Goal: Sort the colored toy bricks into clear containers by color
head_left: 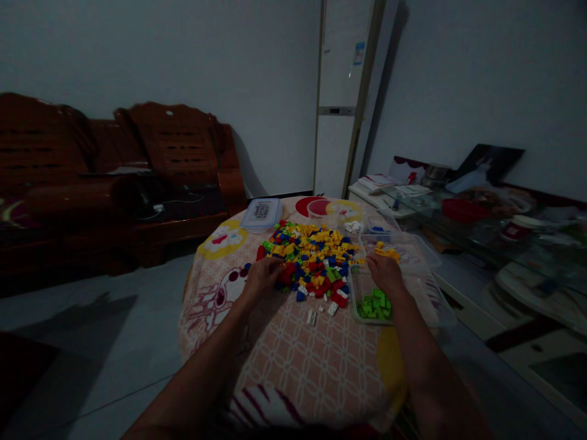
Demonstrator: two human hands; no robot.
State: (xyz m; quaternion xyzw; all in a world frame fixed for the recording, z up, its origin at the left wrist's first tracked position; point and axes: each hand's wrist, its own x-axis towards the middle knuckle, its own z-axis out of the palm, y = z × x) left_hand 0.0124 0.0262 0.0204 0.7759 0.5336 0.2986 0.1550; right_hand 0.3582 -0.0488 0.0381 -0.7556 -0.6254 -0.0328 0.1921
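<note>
A heap of small plastic bricks (314, 256) in yellow, red, blue and green lies on a round table with a patterned cloth (293, 354). My left hand (262, 275) rests at the heap's left edge, fingers curled into the bricks. My right hand (384, 270) reaches over a clear tray (362, 311) that holds green bricks (375, 304); its fingers point to the heap and are partly hidden. Yellow bricks (387, 252) lie in another clear tray behind. A few white bricks (316, 315) lie apart, nearer to me.
A lidded clear box (261, 214) and a clear tub (322, 211) stand at the table's far side. A wooden sofa (114, 177) is on the left, a tall white unit (342, 98) behind, a cluttered low glass table (481, 226) on the right.
</note>
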